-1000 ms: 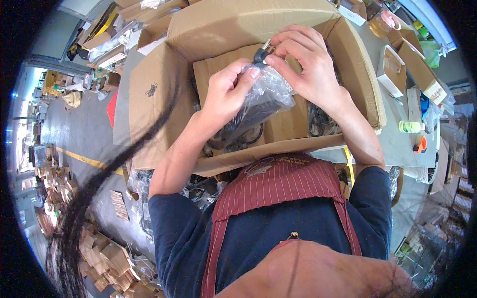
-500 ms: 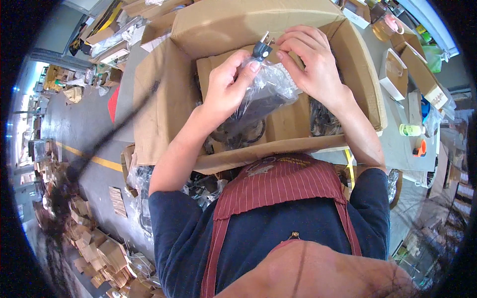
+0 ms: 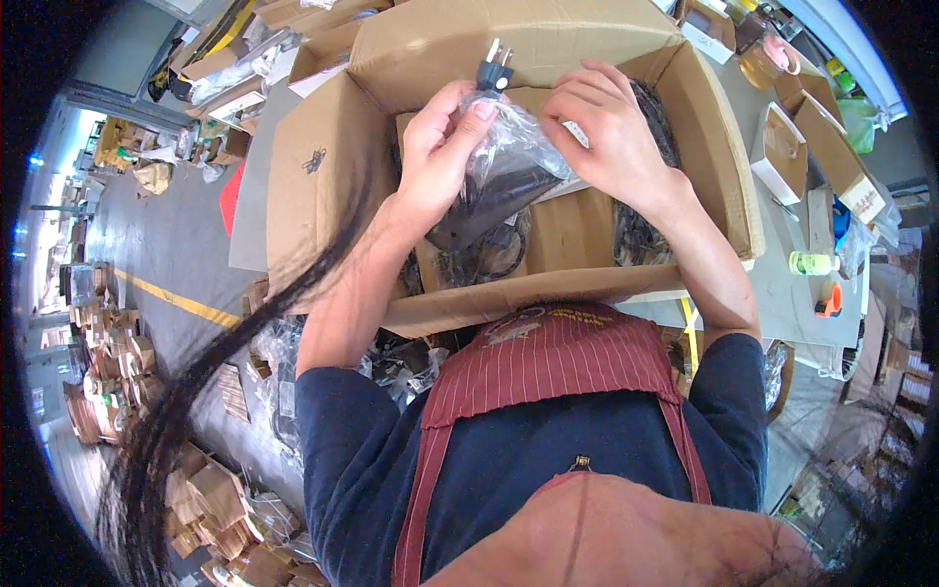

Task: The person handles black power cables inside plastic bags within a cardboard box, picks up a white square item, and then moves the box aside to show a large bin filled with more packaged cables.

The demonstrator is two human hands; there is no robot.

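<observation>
A black power plug [image 3: 496,75] with bare metal prongs sticks up out of a clear plastic bag [image 3: 509,132]. My left hand [image 3: 440,142] is closed on the plug's neck and the bag around it, thumb in front. At the bag's right side, my right hand [image 3: 606,127] has its fingers curled against the plastic, a bit of white label showing between thumb and forefinger. Dark contents fill the bag's lower part. Both hands are over a large open cardboard box [image 3: 724,166]; bagged black cords [image 3: 479,256] lie inside at left, with more dark bundles [image 3: 638,230] at right.
The box rests on a grey table [image 3: 782,284]. To the right are a small white open carton [image 3: 780,147], a pale green bottle [image 3: 814,263], an orange-and-black item [image 3: 829,299] and a pinkish jug [image 3: 768,57]. Cardboard piles [image 3: 220,499] lie on the floor at left.
The plug and bag have moved slightly left and up with my left hand, and the plug stands more upright. My right hand has come down from beside the prongs to the bag's side, fingers more curled.
</observation>
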